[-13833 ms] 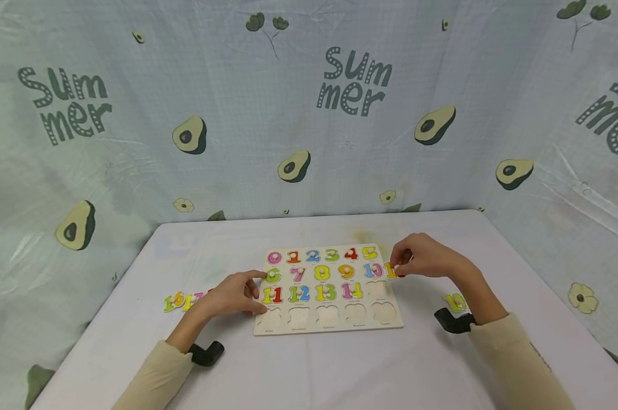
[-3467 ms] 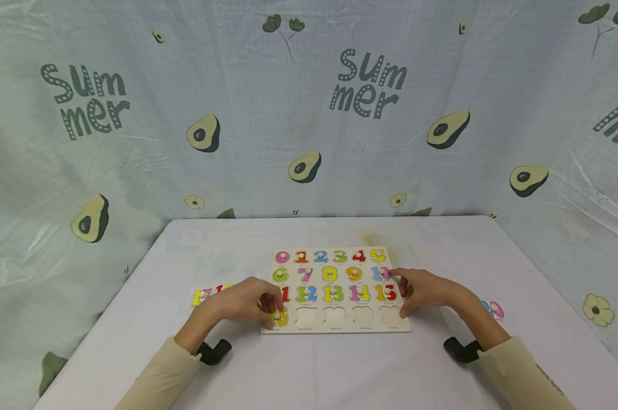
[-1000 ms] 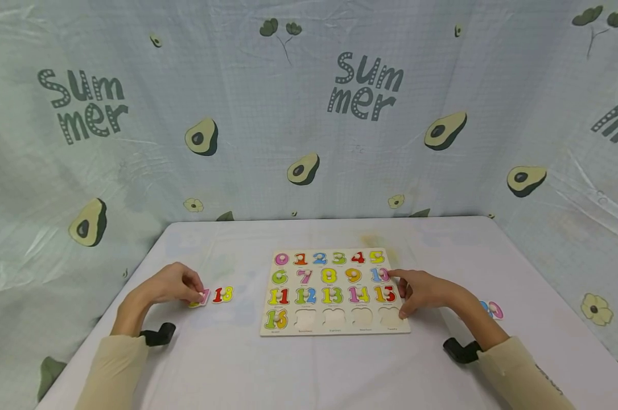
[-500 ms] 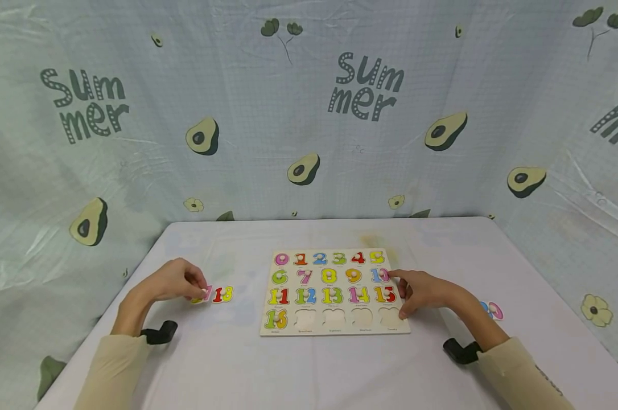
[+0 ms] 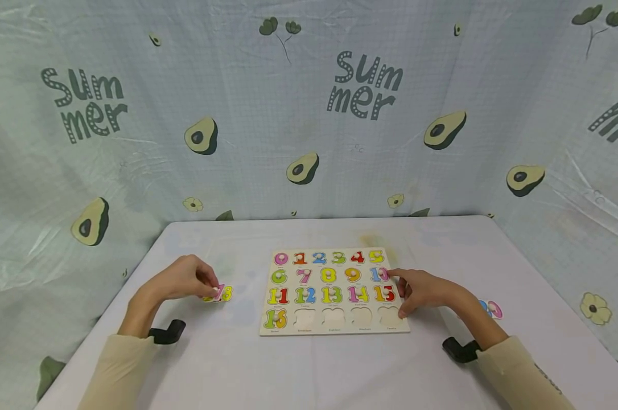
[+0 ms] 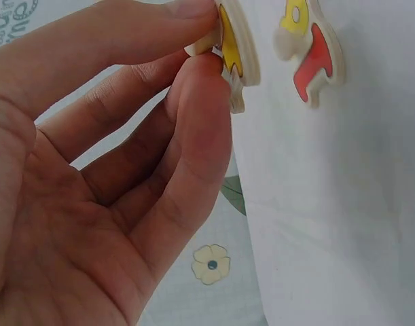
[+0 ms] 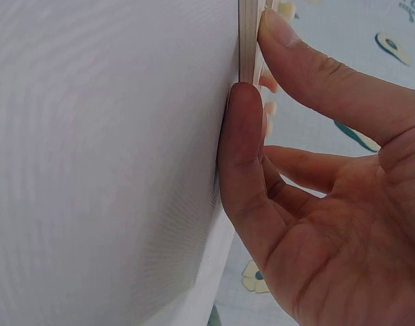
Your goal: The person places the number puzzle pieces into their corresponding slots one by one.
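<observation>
A wooden number puzzle board with knobbed pieces lies flat mid-table. Thumb and fingertip of my left hand pinch the number 17 piece by its knob; in the left wrist view this piece is tilted, seen edge-on. It overlaps the red and yellow number 18 piece, which lies on the table. At the board's right side my right hand rests with fingers spread along the edge. In the right wrist view the thumb touches the board edge, a finger beside it.
Behind the right forearm a blue and pink number piece lies partly hidden on the white table. The board's bottom row holds the 16 piece and several bare recesses. A printed curtain hangs behind the table.
The 15 and 16 pieces have gone into the board. My left hand has returned to the left, gripped the 17 piece and carried it rightward over the 18. The right hand stays put lately.
</observation>
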### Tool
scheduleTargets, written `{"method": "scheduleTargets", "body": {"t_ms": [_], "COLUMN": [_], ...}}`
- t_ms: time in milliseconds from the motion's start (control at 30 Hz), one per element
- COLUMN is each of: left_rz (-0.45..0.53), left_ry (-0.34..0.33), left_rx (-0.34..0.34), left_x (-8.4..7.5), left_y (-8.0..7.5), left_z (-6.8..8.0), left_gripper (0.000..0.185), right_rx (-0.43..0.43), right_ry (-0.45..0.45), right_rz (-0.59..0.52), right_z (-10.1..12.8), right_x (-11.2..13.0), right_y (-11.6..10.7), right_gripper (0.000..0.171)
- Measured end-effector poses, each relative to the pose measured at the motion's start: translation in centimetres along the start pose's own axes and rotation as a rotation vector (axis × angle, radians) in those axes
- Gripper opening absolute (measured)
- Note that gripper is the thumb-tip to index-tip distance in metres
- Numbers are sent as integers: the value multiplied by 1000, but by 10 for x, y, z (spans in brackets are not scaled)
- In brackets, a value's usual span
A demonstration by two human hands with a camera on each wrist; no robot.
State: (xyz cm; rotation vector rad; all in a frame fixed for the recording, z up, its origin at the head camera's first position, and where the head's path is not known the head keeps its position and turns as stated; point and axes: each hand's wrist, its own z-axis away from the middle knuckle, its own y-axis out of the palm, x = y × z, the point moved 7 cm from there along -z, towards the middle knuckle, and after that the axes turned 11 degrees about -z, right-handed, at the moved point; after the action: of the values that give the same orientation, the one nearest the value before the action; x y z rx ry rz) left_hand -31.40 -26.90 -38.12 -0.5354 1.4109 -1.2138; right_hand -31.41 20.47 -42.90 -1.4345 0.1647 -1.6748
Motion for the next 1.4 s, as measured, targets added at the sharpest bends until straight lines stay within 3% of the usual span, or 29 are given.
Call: {"method": "scheduleTargets", "body": {"t_ms": [333, 633, 767, 1000, 1400], "left_rz": [-45, -42, -35, -46, -41], "left_ry": [85, 104, 105, 180, 228], "left_rx": [-43, -54, -66, -88, -122], "left_x": [-27, -43, -49, -65, -94], "left_y": [6, 13, 20, 34, 46], "left_z": [-7, -11, -15, -23, -25], "left_gripper": [7, 7, 8, 7, 6], "right_rx": [-2, -8, -9, -9, -8], "right_ry": [2, 14, 18, 17, 15], "right_rz": [10, 17, 20, 15, 11], "right_z": [-2, -2, -3, -3, -1], "right_x": [-3, -2, -3, -4, 0], "right_y": [0, 0, 0, 0, 0], "right_gripper": [96, 97, 97, 97, 96]}}
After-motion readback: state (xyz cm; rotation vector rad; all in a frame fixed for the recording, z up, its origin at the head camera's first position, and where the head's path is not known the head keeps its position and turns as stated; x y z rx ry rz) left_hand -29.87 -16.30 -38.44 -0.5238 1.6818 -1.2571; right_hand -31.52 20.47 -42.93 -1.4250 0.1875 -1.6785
